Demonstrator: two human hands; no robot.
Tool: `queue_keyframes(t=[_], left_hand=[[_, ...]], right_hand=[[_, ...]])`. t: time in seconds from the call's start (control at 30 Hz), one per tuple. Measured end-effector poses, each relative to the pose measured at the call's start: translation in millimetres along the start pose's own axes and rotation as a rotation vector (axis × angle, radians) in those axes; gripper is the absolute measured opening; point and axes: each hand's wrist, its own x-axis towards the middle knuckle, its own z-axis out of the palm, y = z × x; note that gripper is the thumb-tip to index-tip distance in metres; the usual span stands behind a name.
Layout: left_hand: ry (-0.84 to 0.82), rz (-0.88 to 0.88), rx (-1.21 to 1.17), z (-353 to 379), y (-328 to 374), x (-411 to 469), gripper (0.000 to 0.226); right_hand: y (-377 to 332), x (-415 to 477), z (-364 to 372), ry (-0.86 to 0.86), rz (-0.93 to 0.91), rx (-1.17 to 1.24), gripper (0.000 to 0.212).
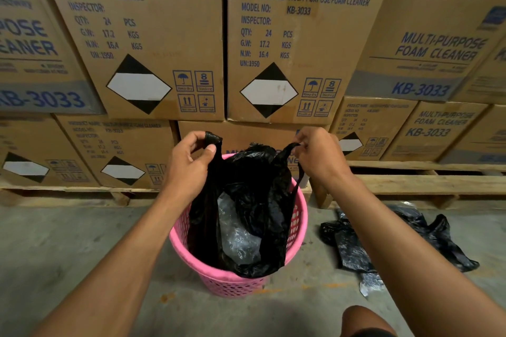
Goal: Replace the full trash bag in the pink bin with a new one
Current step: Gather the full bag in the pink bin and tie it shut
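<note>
A pink perforated bin point(232, 280) stands on the concrete floor in front of me. A black trash bag point(254, 199) hangs in it, its lower part inside the bin and its top pulled up above the rim. My left hand point(189, 164) pinches the bag's left handle loop. My right hand point(319, 155) grips the right handle loop. The bag's mouth is spread between my hands, and shiny crumpled plastic shows inside it. A second black bag point(394, 238) lies crumpled on the floor to the right of the bin.
Stacked cardboard boxes point(153, 43) of foam cleaner rise close behind the bin on wooden pallets point(410, 186). My knee point(367, 321) shows at the bottom right. Bare concrete floor point(68, 249) spreads to the left.
</note>
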Motion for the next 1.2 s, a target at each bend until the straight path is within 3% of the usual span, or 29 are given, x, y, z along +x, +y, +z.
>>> queue_keyframes(t=[0.17, 0.23, 0.47, 0.6, 0.73, 0.8, 0.9, 1.07, 1.2], left_hand=[[0.021, 0.066, 0.16, 2.4, -1.4, 0.2, 0.015], [0.044, 0.08, 0.265, 1.6, 3.4, 0.0, 0.009], [0.075, 0.081, 0.309, -2.2, 7.5, -1.2, 0.015], [0.078, 0.108, 0.5, -6.5, 4.6, -0.1, 0.012], [0.061, -0.001, 0.308, -1.9, 13.8, -4.0, 0.009], [0.041, -0.083, 0.16, -1.8, 18.5, -4.1, 0.005], [-0.06, -0.153, 0.075, -3.9, 21.2, -5.6, 0.033], [0.04, 0.043, 0.286, -3.1, 18.1, -11.6, 0.023], [0.001, 0.096, 0.243, 4.4, 11.9, -13.2, 0.026]], right_hand=[[-3.3, -1.9, 1.7, 0.025, -0.077, -0.084, 0.005], [-1.4, -1.9, 3.4, 0.02, -0.057, -0.062, 0.013], [-4.5, -12.7, 12.3, -0.046, 0.039, 0.355, 0.034], [-9.0, -17.6, 20.6, -0.061, 0.079, 0.607, 0.046], [-12.6, -18.1, 29.2, -0.083, 0.053, 0.795, 0.024], [-12.7, -18.4, 34.0, -0.099, 0.024, 0.781, 0.026], [-10.9, -20.0, 41.1, -0.087, 0.002, 0.769, 0.039], [-14.4, -22.0, 50.7, -0.011, 0.004, 0.737, 0.043], [-15.3, -21.1, 58.1, -0.005, -0.024, 0.727, 0.044]])
